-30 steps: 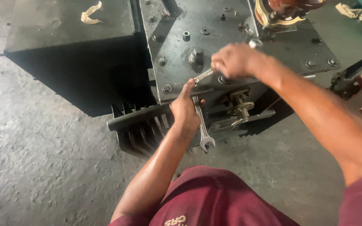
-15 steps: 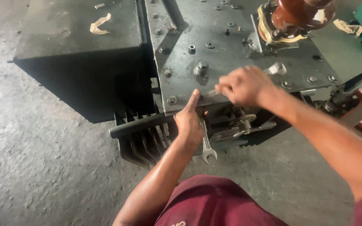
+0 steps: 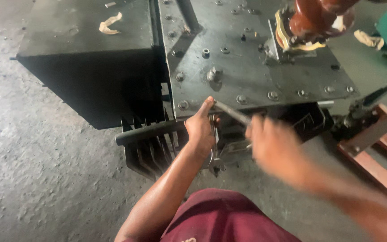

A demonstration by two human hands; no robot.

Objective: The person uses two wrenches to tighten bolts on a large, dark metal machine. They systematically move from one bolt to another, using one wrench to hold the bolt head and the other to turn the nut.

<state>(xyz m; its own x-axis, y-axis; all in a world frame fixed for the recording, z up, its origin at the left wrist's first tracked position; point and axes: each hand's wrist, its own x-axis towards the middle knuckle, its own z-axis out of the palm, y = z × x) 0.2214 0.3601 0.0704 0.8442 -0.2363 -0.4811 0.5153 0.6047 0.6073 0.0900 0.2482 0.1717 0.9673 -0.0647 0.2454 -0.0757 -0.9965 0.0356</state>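
- As the head view showed, my right hand [image 3: 276, 145] had swung off the lid [image 3: 256, 67] towards me, blurred; its grip on the second spanner [image 3: 231, 112] I couldn't tell.
- My left hand [image 3: 201, 130] stayed closed around the spanner [image 3: 214, 154] under the lid edge, so the bolt [image 3: 183, 105] was still being turned.

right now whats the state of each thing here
left hand: gripped on a spanner hanging under the lid's edge
right hand: blurred in motion, on a second spanner
second spanner: angled up to the lid's edge
spanner: hanging upright
grey lid: on the tank, bolts in place
brown insulator: mounted upright
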